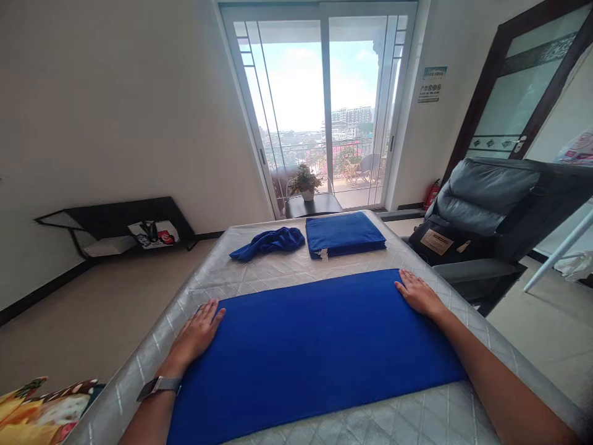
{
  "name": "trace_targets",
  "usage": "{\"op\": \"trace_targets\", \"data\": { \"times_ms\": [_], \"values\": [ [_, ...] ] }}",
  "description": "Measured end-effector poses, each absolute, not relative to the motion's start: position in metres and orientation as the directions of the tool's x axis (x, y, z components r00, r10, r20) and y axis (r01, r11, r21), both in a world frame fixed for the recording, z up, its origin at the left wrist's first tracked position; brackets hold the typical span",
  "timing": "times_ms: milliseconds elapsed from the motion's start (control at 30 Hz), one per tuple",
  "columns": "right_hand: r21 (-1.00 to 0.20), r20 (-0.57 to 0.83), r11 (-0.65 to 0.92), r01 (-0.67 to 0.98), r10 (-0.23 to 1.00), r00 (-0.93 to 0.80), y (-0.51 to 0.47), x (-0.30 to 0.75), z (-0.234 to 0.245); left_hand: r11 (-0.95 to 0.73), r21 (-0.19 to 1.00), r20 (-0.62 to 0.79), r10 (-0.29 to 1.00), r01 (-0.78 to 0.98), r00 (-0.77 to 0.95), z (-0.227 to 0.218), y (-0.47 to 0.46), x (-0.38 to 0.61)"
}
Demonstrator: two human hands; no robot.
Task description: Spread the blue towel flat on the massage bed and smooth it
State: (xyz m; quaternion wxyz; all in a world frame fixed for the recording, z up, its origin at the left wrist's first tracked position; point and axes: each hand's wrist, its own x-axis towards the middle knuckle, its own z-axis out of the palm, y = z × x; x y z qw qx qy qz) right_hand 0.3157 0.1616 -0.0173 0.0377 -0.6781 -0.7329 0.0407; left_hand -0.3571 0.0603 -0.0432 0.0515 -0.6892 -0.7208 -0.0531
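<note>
A blue towel (315,346) lies spread flat across the quilted mattress (393,411). At its far left corner rests my left hand (197,327), fingers stretched out and palm down, with a watch on the wrist. Over the far right corner my right hand (419,293) lies flat in the same way, fingers extended. Neither hand grips the cloth. Beyond the spread towel sit a neat stack of folded blue towels (345,232), with a white tag at its near edge, and a crumpled blue cloth (271,242) to the left of it.
A dark armchair (482,198) holding a black bag stands right of the mattress. Behind the far edge, a potted plant (306,182) sits on a chair before the glass sliding door (296,93). A black rack (125,216) stands along the left wall; colourful fabric (50,411) lies lower left.
</note>
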Motion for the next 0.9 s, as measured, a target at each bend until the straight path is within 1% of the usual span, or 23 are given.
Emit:
{"op": "trace_targets", "data": {
  "times_ms": [67, 133, 333, 433, 500, 567, 633, 767, 900],
  "values": [
    [-0.100, 0.008, 0.073, 0.992, 0.997, -0.073, 0.162, 0.316, -0.018, 0.103, 0.036, 0.131, 0.986, 0.994, -0.107, -0.041, 0.057, -0.363],
    [-0.088, 0.022, 0.071, 0.994, 0.997, -0.069, 0.161, 0.314, -0.018, 0.127, 0.062, 0.136, 0.982, 0.990, -0.134, -0.037, 0.055, -0.359],
    [-0.071, 0.070, 0.051, 0.996, 0.996, -0.046, 0.158, 0.322, -0.017, 0.128, 0.090, 0.170, 0.975, 0.988, -0.142, -0.025, 0.052, -0.342],
    [-0.091, 0.120, 0.036, 0.995, 0.992, -0.025, 0.157, 0.328, -0.017, 0.119, 0.079, 0.239, 0.962, 0.990, -0.134, -0.021, 0.050, -0.339],
    [-0.116, 0.203, 0.053, 0.992, 0.979, -0.028, 0.157, 0.330, -0.016, 0.096, 0.049, 0.307, 0.946, 0.994, -0.106, -0.018, 0.051, -0.338],
    [-0.164, 0.295, 0.125, 0.978, 0.953, -0.072, 0.156, 0.329, -0.014, 0.053, 0.027, 0.362, 0.930, 0.998, -0.059, -0.015, 0.052, -0.336],
    [-0.234, 0.352, 0.227, 0.945, 0.926, -0.135, 0.154, 0.320, -0.009, 0.005, 0.035, 0.401, 0.916, 0.999, -0.019, -0.010, 0.053, -0.332],
    [-0.356, 0.359, 0.366, 0.860, 0.903, -0.236, 0.139, 0.282, 0.007, -0.076, 0.092, 0.442, 0.897, 0.993, 0.028, 0.002, 0.053, -0.319],
    [-0.422, 0.384, 0.539, 0.729, 0.835, -0.395, 0.120, 0.220, 0.025, -0.147, 0.119, 0.420, 0.904, 0.982, 0.085, 0.011, 0.052, -0.298]
  ]
}}
